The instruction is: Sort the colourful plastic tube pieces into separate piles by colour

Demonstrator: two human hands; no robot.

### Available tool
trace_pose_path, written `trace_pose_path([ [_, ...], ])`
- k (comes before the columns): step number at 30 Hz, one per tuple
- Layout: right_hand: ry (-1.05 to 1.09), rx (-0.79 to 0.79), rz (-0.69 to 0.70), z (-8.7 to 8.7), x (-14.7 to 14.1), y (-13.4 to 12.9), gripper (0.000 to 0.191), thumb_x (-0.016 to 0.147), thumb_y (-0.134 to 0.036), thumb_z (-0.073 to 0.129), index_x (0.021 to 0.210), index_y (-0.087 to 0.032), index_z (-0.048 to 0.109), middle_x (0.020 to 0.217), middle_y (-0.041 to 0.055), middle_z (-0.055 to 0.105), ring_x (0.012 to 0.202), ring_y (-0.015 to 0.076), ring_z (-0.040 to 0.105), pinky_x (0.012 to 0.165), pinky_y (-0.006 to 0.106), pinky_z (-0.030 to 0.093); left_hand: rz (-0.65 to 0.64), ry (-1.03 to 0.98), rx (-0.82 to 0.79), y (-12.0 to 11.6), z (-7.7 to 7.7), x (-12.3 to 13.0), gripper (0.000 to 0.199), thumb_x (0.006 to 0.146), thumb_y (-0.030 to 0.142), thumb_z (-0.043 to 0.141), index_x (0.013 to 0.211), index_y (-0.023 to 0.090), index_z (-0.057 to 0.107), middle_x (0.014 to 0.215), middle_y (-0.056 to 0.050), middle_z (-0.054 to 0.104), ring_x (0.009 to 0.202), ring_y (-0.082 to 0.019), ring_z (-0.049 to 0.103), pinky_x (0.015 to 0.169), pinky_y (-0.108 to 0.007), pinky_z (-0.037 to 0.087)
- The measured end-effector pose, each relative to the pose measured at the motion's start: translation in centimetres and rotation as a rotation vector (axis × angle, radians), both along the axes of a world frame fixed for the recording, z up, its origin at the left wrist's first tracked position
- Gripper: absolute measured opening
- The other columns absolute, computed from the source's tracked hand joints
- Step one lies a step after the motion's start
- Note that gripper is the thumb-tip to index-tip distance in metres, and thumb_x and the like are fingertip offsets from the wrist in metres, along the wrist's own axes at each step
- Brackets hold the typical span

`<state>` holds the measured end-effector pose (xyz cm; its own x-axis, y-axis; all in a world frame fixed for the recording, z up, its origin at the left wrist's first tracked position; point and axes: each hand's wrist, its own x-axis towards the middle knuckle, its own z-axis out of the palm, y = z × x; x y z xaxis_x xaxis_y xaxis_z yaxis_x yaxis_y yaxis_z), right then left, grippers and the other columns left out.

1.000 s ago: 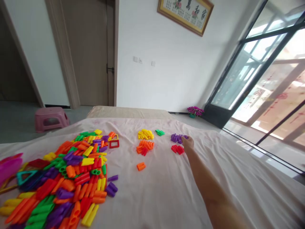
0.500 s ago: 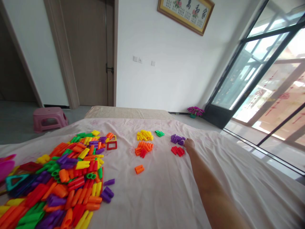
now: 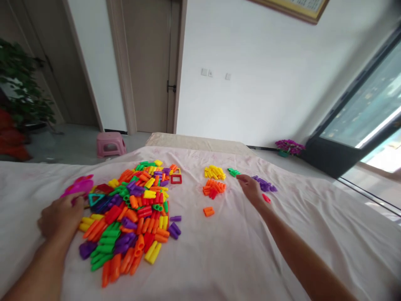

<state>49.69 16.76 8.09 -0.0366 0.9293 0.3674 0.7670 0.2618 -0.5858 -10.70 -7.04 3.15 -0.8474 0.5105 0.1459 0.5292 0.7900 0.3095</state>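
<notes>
A large mixed pile of coloured plastic pieces (image 3: 134,213) lies on the pale cloth (image 3: 219,259). My left hand (image 3: 62,213) is at the pile's left edge, its fingers closed by a bright pink piece (image 3: 82,184); what they hold is hidden. My right hand (image 3: 249,186) reaches over the cloth just below a small green group (image 3: 233,172), fingers bent, their grip too small to make out. Yellow pieces (image 3: 214,172) and orange pieces (image 3: 216,186) lie left of it, purple pieces (image 3: 265,184) right of it. A red piece (image 3: 266,198) shows beside the right wrist.
A single orange piece (image 3: 208,211) lies nearer me. Two purple pieces (image 3: 174,230) and a red square frame (image 3: 176,179) are right of the pile. Beyond the cloth stand a pink stool (image 3: 111,144) and a flower pot (image 3: 283,154).
The view has turned left. My right hand has moved left from the purple group to near the green one, partly covering the red pieces. My left hand has come into view.
</notes>
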Motion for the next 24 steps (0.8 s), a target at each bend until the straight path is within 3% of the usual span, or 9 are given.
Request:
trace_pose_path([
  [3,0.076,-0.074,0.427,-0.7,-7.9,-5.3,0.024,0.086,-0.027,0.057,0.102,-0.021,0.074,0.104,0.0058,0.075,0.096,0.0196,0.069,0.085,0.031,0.053,0.021,-0.013,-0.016,0.6,-0.6,-0.5,0.063,0.088,0.057,0.03,0.128,0.026,0.067,0.126,-0.016,0.065,0.105,-0.036,0.063,0.081,-0.043,0.049],
  [7,0.025,-0.238,0.713,-1.0,-15.3,-12.1,0.029,0.083,-0.034,0.069,0.109,-0.022,0.073,0.102,0.0055,0.074,0.086,0.0175,0.068,0.073,0.027,0.051,0.01,-0.014,-0.007,0.7,-0.8,-0.6,0.06,0.088,0.057,0.034,0.126,0.025,0.068,0.127,-0.015,0.065,0.106,-0.035,0.062,0.08,-0.041,0.048],
  [10,-0.123,-0.252,0.778,-1.2,-17.7,-14.5,0.049,0.075,-0.042,0.08,0.119,-0.023,0.07,0.107,0.0059,0.072,0.094,0.0199,0.065,0.082,0.029,0.048,-0.012,-0.006,0.005,0.4,-0.8,-0.7,0.057,0.087,0.056,0.04,0.126,0.025,0.067,0.127,-0.015,0.065,0.105,-0.034,0.061,0.08,-0.039,0.047],
  [14,-0.288,-0.258,0.79,-1.3,-18.7,-15.1,0.062,0.068,-0.051,0.084,0.122,-0.024,0.068,0.108,0.0061,0.07,0.101,0.0236,0.061,0.086,0.03,0.043,-0.015,0.003,0.017,0.4,-1.0,-0.9,0.057,0.086,0.055,0.041,0.127,0.026,0.067,0.128,-0.015,0.065,0.105,-0.035,0.062,0.08,-0.041,0.047],
  [20,-0.291,-0.371,0.769,-0.5,-19.2,-15.7,0.036,0.074,-0.037,0.077,0.106,-0.022,0.071,0.102,0.0031,0.066,0.085,0.0165,0.06,0.07,0.023,0.04,-0.007,-0.014,0.013,0.6,-0.9,-0.7,0.059,0.087,0.057,0.038,0.126,0.024,0.067,0.127,-0.016,0.065,0.106,-0.036,0.062,0.08,-0.042,0.048],
  [24,-0.295,-0.361,0.782,0.0,-19.2,-16.2,0.028,0.075,-0.026,0.069,0.102,-0.019,0.069,0.098,0.0047,0.065,0.082,0.0161,0.059,0.068,0.023,0.04,-0.011,-0.019,0.001,0.4,-0.5,-0.4,0.061,0.089,0.058,0.033,0.129,0.026,0.066,0.13,-0.015,0.063,0.109,-0.037,0.062,0.083,-0.043,0.048],
])
